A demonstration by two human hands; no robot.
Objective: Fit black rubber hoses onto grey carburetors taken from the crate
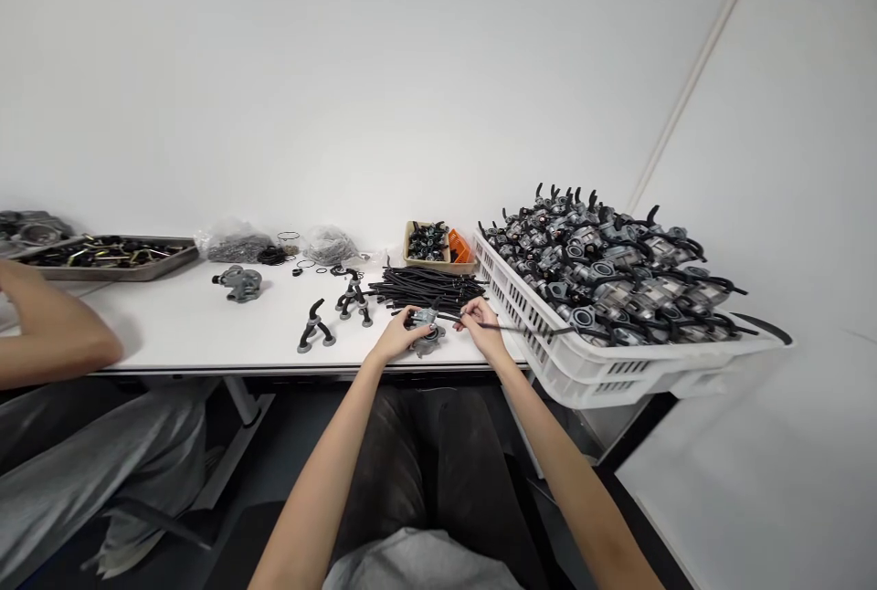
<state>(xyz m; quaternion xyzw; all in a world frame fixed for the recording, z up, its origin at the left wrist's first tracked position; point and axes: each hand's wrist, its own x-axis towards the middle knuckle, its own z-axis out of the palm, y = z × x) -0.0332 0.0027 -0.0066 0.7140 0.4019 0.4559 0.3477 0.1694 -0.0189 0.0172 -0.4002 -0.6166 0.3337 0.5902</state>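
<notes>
My left hand (pixel 397 335) is closed around a grey metal part (pixel 427 334) at the table's front edge. To its right, my right hand (pixel 480 320) pinches a long thin black hose (pixel 527 330), whose left end reaches the metal part. Whether that end is on a fitting is too small to tell. The hose's other end stretches right, over the edge of the white crate. Just behind my hands lies a pile of black tubes (pixel 428 287).
The white crate (pixel 541 357), heaped with metal parts (pixel 617 270), stands at the right. Small black hose pieces (pixel 316 331), another metal part (pixel 239 283), plastic bags (pixel 329 246) and a small tray (pixel 409 257) are on the table. A person's arm (pixel 55 325) rests at far left, near a metal tray (pixel 154 268).
</notes>
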